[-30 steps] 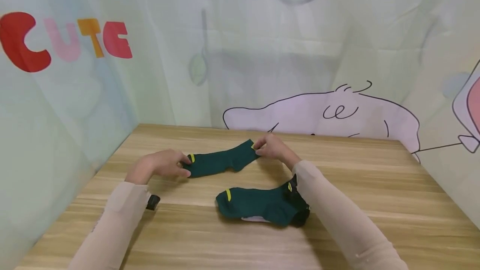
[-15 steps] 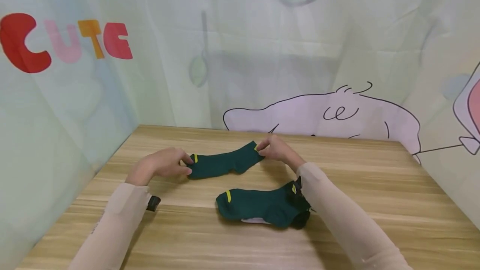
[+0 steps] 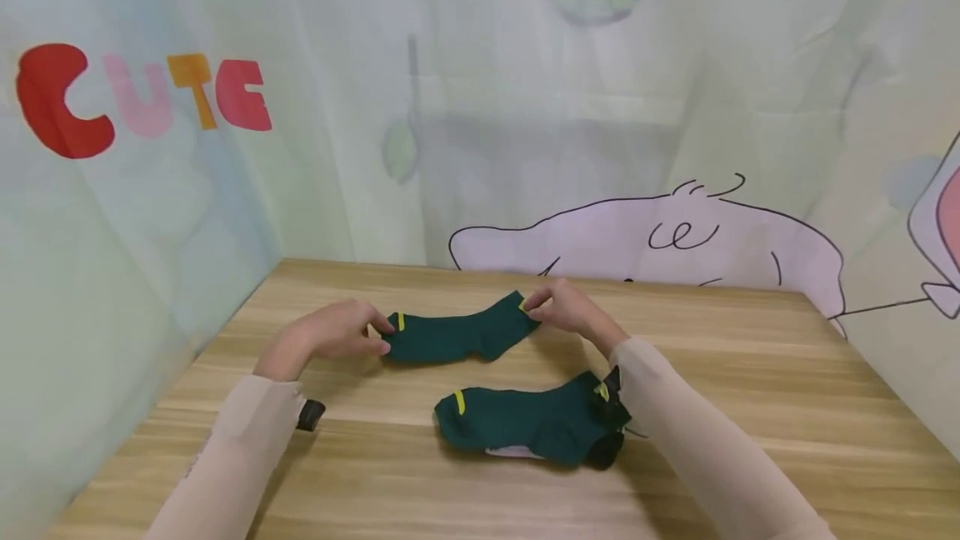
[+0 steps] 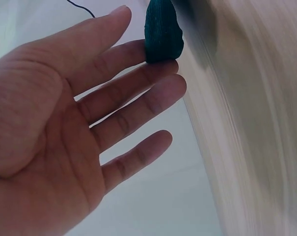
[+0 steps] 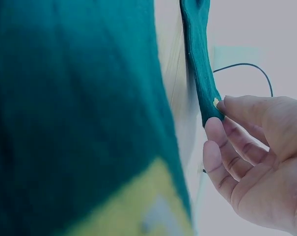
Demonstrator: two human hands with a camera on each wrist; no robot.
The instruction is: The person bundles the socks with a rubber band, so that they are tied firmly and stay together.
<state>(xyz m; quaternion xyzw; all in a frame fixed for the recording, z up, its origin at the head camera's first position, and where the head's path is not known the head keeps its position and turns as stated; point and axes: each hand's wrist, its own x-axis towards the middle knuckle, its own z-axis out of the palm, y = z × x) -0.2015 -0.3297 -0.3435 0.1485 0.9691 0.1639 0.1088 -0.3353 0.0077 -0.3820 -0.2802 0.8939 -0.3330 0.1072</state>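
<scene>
A dark green sock (image 3: 450, 338) with a yellow toe stripe lies stretched sideways towards the back of the table. My left hand (image 3: 337, 330) is at its toe end. In the left wrist view the left fingers (image 4: 131, 108) are nearly straight against the toe, and the thumb stands apart from it. At the cuff, my right hand (image 3: 562, 307) pinches the yellow tag between thumb and fingertip, also seen in the right wrist view. Nearer to me, under my right forearm, lies another green sock (image 3: 510, 422) with a yellow stripe, on top of black and pale fabric.
The wood-grain table (image 3: 360, 473) is bordered by a printed cloth backdrop (image 3: 525, 148) at the back and sides. A black wrist device (image 3: 311, 416) sticks out from the left sleeve. The right sleeve (image 3: 697, 423) partly covers the cuff end of the nearer socks.
The far sock has slid slightly to the right, with both hands moving a little the same way. The head view has tilted slightly; the nearer socks stay where they were.
</scene>
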